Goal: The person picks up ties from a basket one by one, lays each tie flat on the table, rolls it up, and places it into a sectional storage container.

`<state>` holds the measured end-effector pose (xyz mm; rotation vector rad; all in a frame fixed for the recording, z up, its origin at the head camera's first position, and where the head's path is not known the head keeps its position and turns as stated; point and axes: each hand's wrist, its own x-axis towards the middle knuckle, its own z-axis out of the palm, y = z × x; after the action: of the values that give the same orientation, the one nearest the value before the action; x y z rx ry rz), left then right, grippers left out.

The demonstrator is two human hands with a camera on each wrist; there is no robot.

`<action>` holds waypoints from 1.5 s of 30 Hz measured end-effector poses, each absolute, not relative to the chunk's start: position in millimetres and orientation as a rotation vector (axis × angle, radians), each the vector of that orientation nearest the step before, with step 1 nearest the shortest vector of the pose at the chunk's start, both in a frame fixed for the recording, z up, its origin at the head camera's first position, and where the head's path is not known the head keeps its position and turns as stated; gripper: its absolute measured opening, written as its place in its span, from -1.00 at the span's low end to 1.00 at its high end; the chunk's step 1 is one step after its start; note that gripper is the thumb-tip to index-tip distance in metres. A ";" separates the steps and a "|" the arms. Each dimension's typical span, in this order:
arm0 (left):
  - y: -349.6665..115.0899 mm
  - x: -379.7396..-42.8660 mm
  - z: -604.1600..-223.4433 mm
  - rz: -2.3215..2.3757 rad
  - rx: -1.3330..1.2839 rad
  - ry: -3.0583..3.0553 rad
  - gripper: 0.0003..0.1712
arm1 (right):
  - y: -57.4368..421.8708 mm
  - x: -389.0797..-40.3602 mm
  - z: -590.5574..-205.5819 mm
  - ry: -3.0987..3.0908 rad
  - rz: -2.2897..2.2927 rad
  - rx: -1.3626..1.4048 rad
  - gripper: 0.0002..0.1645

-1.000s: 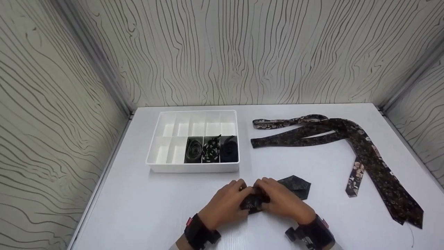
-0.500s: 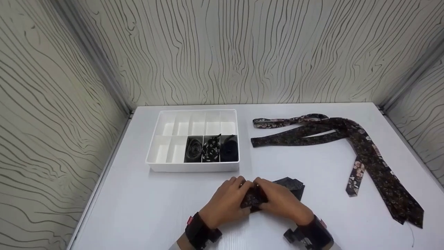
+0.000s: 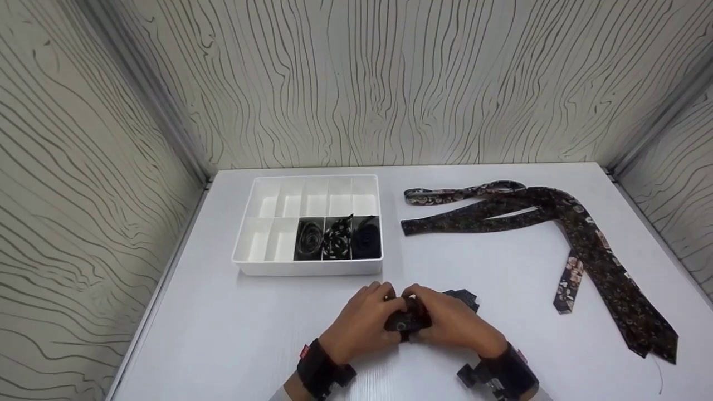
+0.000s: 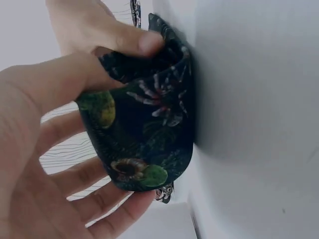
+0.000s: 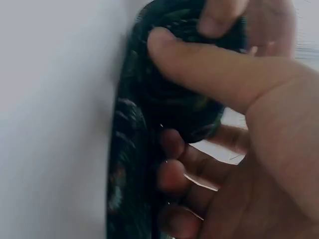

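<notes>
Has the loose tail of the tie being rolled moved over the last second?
Yes. The tail has drawn in leftward toward the hands, with less of it showing on the table, judged against the white tray.

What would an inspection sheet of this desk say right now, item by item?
Surface: white table, bare near the front left.
Job's things: dark patterned tie rolled between both hands; loose end trailing right.
Clutter: white divided tray with three rolled ties in its front row; two unrolled ties at the right.
Hands: left hand and right hand grip the roll.
Cables: nothing seen.
Surroundings: wavy-lined panel walls.
</notes>
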<state>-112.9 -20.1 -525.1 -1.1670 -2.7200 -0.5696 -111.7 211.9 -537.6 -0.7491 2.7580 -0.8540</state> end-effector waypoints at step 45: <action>-24.4 -114.9 -524.2 -0.560 -1.118 -2.768 -0.32 | 208.8 -113.6 -538.7 2.826 -0.789 -0.793 -0.32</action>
<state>-114.9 -24.4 -524.2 -1.1184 -2.7684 -0.5598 -113.6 208.8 -538.7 -0.7933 2.8265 -0.7889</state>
